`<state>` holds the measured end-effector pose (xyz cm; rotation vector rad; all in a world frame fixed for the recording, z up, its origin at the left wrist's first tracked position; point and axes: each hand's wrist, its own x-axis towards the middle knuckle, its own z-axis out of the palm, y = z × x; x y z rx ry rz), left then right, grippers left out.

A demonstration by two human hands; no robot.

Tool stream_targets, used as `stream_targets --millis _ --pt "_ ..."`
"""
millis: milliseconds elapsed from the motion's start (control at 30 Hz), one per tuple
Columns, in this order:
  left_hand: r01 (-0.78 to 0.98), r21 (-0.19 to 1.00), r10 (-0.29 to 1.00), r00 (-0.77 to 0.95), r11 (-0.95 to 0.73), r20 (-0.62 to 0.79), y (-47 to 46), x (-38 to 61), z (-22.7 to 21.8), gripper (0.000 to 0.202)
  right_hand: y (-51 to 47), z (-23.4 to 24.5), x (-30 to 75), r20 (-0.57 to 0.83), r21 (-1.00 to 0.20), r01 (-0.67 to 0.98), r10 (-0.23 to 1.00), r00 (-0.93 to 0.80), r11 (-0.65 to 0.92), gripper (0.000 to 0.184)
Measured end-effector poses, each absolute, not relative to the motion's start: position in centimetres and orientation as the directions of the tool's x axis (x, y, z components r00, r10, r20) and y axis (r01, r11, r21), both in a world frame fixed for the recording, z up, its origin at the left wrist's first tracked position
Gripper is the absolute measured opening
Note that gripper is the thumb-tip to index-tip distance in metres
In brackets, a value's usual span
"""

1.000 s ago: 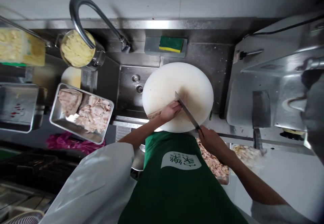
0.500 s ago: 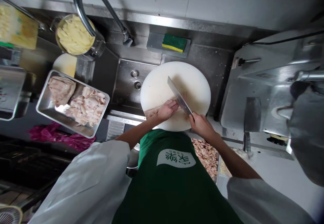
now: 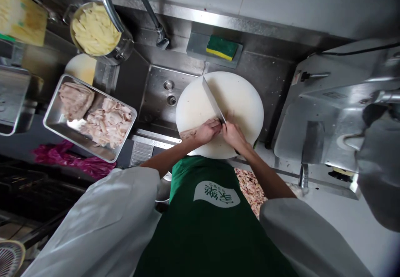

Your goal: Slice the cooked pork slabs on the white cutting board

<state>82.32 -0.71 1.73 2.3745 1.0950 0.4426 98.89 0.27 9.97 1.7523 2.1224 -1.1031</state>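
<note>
A round white cutting board lies across the right part of the sink. On its near left part rests a pale piece of meat. My left hand presses down on the meat's right end with curled fingers, partly covering it. Close beside it, my right hand is closed around the handle of a cleaver. The broad blade points away from me and to the left, just right of my left fingertips. The cut end of the meat is hidden between the hands.
At left stands a metal tray of sliced and whole meat, with a pot of pale yellow slices behind it. A tap and a green sponge are at the back. Another cleaver lies at right, on a metal machine.
My right hand and the cleaver have moved left and away from me, up against my left hand. My left hand stays on the meat. The whole view has shifted slightly.
</note>
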Motion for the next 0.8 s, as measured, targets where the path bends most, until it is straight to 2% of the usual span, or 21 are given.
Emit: stream_targets --millis 133,333,433,633,800 --pt "0.62 0.545 0.783 0.611 -0.565 0.116 -0.8 82.4 1.8 0.032 -0.8 11.7 100.9 -0.536 -0.37 0.928 0.804 -0.258 0.051 0.036" --pt "0.604 0.561 0.778 0.616 -0.566 0.122 -0.7 82.7 1.7 0.034 -8.3 15.0 106.1 -0.645 -0.325 0.945 0.725 -0.243 0.028 0.032" --pt "0.598 0.571 0.772 0.628 -0.562 0.101 -0.6 82.6 1.5 0.034 -7.7 13.5 105.0 -0.643 -0.327 0.944 0.722 -0.257 0.045 0.033" --pt "0.596 0.577 0.779 0.615 -0.558 0.118 -0.8 82.1 1.3 0.031 0.4 8.4 98.9 -0.507 -0.371 0.923 0.811 -0.293 0.102 0.036" --pt "0.616 0.551 0.782 0.612 -0.564 0.116 -1.0 82.1 1.3 0.03 -0.8 11.0 101.5 -0.506 -0.333 0.937 0.819 -0.271 0.105 0.035"
